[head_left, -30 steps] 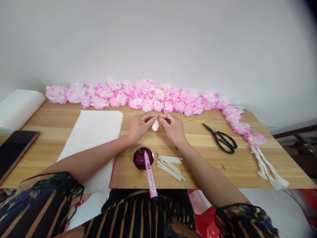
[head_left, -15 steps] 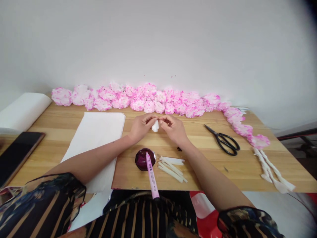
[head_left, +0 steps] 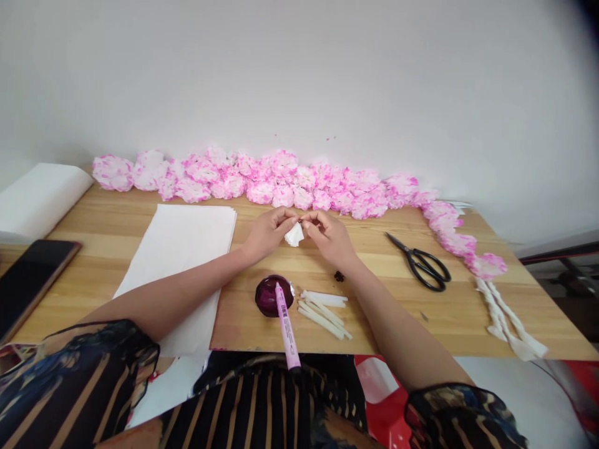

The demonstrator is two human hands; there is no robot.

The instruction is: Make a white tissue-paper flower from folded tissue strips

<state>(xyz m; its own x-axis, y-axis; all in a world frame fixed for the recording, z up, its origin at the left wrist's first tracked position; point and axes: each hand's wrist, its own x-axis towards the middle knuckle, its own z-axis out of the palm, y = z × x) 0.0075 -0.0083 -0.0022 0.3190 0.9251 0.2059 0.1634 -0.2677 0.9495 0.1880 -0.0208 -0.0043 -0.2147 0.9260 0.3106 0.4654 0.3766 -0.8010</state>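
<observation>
My left hand and my right hand meet over the middle of the table, fingertips pinched together. Between them hangs a small folded piece of white paper, fanned out at its lower end. Both hands have hold of its upper end, where the fingers hide the detail. Nearer to me stands a small dark purple dish, with a pink marker pen leaning across its rim. Several whitish sticks lie right of the dish.
Along the wall runs a row of pink-and-white paper flowers, ending at twisted white paper strands. Black scissors lie on the right. On the left are a stack of white paper, a white paper roll and a phone.
The white paper piece shows wider and more fanned out below the fingers. Both hands stay pinched at nearly the same place. The view has shifted slightly.
</observation>
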